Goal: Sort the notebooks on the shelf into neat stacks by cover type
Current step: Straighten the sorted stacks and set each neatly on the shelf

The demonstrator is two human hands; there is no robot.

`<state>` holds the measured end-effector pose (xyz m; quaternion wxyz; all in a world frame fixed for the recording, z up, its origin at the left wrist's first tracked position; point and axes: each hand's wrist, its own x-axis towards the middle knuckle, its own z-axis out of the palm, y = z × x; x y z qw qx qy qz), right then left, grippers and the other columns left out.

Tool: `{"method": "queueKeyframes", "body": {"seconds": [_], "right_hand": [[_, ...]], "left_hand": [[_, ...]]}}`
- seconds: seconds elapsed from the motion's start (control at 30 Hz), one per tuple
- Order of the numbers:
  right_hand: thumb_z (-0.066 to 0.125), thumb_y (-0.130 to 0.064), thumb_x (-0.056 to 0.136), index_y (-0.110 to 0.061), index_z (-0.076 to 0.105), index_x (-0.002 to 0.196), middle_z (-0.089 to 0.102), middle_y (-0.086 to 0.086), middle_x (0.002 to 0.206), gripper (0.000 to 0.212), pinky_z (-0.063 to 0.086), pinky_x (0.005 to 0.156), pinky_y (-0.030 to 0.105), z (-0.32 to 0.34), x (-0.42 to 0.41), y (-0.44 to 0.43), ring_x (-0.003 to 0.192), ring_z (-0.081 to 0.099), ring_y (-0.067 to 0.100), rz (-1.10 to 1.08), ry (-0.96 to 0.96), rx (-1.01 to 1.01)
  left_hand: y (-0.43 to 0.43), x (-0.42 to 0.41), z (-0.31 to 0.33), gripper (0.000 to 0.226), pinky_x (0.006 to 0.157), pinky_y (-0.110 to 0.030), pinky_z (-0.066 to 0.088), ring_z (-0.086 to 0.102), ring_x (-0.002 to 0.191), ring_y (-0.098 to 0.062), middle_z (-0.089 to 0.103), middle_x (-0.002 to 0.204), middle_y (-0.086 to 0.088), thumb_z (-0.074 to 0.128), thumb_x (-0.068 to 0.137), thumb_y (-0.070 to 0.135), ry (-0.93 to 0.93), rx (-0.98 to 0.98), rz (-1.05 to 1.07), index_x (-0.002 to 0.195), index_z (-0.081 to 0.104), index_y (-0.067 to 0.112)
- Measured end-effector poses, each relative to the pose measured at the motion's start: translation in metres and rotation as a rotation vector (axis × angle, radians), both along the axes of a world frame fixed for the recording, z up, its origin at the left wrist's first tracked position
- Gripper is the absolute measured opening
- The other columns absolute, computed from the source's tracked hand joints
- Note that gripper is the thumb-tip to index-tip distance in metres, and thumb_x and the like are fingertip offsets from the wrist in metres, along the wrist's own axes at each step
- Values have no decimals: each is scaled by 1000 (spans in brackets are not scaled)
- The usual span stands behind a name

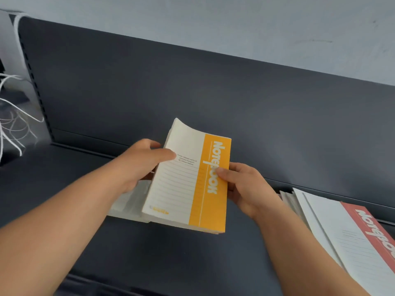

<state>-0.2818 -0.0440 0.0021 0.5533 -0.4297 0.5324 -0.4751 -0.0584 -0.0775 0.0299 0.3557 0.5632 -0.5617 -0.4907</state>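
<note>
A bundle of yellow-and-white notebooks (188, 184) is held tilted above the dark shelf (192, 253), the top cover reading "Notebook" on its yellow band. My left hand (147, 161) grips the bundle's left edge, thumb on the white cover. My right hand (241, 184) grips the right edge, thumb on the yellow band. The far corner of the top cover curls upward. Under my left hand lie more pale notebooks (128, 201), blurred. A fanned stack of red-and-white notebooks (350, 238) lies at the right.
The shelf's dark back panel (213, 92) rises behind the notebooks, with a slotted upright (36, 86) at the left. White cords (12, 116) hang at the far left. A pale wall (235, 22) shows above.
</note>
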Motion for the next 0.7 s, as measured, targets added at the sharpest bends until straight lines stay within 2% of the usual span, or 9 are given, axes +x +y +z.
{"method": "queueKeyframes", "body": {"seconds": [0.1, 0.17, 0.23, 0.33, 0.43, 0.57, 0.7], "right_hand": [[63, -12, 92, -6, 64, 115, 75, 8, 102, 23, 58, 79, 36, -2, 28, -19, 95, 72, 23, 18, -37, 77], [64, -12, 92, -5, 64, 116, 76, 8, 101, 25, 58, 76, 35, -5, 47, -32, 92, 73, 22, 26, -44, 114], [64, -12, 92, -4, 63, 115, 76, 8, 100, 25, 58, 73, 35, -9, 63, -43, 90, 73, 22, 29, -55, 150], [64, -11, 92, -3, 64, 114, 76, 9, 100, 24, 59, 71, 36, -14, 84, -58, 89, 73, 22, 24, -57, 195], [64, -11, 92, -3, 64, 113, 76, 9, 99, 22, 59, 72, 37, -18, 101, -70, 88, 73, 22, 10, -33, 218], [65, -12, 92, -5, 65, 108, 76, 8, 96, 17, 57, 62, 31, -23, 117, -80, 84, 74, 20, -26, 20, 244], [66, -12, 91, -8, 65, 107, 76, 6, 95, 17, 57, 58, 29, -33, 127, -85, 81, 74, 18, -74, 102, 255]], "left_hand": [[-11, 25, 5, 31, 94, -46, 49, 70, 89, -21, 76, 88, 0, 68, 84, 29, -69, 51, 22, 110, 61, 14], [-18, 41, 6, 30, 94, -47, 49, 69, 90, -22, 75, 91, -2, 67, 85, 30, -99, 67, 49, 108, 62, 12], [-25, 53, 6, 24, 87, -41, 50, 68, 90, -22, 74, 93, -4, 66, 87, 27, -118, 68, 70, 102, 65, 10], [-35, 69, 3, 17, 70, -30, 48, 67, 84, -19, 73, 89, -4, 63, 90, 24, -132, 79, 91, 94, 66, 8], [-47, 83, -1, 20, 69, -30, 47, 66, 84, -20, 73, 90, -4, 62, 90, 24, -160, 84, 102, 95, 67, 5], [-62, 94, -9, 19, 59, -26, 42, 64, 79, -16, 70, 89, -4, 61, 91, 22, -176, 90, 88, 98, 64, 4], [-74, 100, -22, 22, 58, -26, 40, 63, 78, -16, 69, 91, -6, 60, 91, 20, -183, 117, 60, 102, 62, 1]]}}
